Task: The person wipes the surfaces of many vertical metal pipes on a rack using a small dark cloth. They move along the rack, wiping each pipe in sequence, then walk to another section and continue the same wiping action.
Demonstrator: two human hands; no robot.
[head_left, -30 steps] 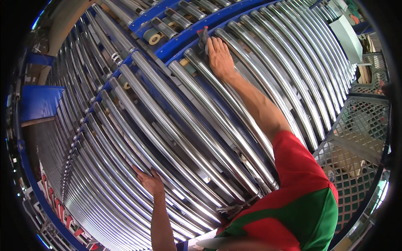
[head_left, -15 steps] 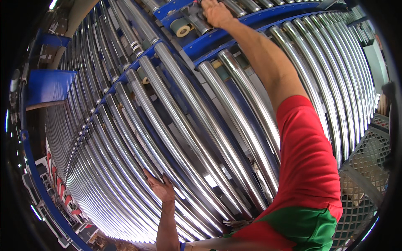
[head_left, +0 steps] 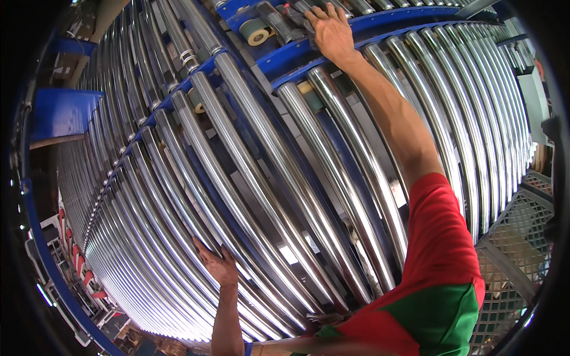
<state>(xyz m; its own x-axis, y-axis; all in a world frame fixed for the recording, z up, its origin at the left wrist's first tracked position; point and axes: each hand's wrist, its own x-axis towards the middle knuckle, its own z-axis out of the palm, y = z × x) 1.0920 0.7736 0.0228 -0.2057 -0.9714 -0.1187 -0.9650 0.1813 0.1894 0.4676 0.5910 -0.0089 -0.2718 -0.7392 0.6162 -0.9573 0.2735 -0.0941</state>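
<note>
My right hand [head_left: 333,37] reaches far out over the blue frame rail of a roller conveyor. Its fingers press on a crumpled dark grey rag [head_left: 301,22] with a bit of red by it, against the far rollers; the rag is partly hidden by the hand. Low in the picture, my left hand [head_left: 219,266] rests on the shiny metal rollers [head_left: 252,163], fingers apart and nothing held. The nearest rollers run lengthwise between my two hands.
A blue frame rail [head_left: 362,28] crosses at the top, with a pale round wheel [head_left: 258,37] at its end. A blue bracket [head_left: 65,113] stands at the left. Metal mesh grating [head_left: 513,237] lies at the right. Gaps show between rollers.
My right hand has moved right along the far rail, and the rag has shifted with it. My left hand stays on the rollers. The view has shifted slightly.
</note>
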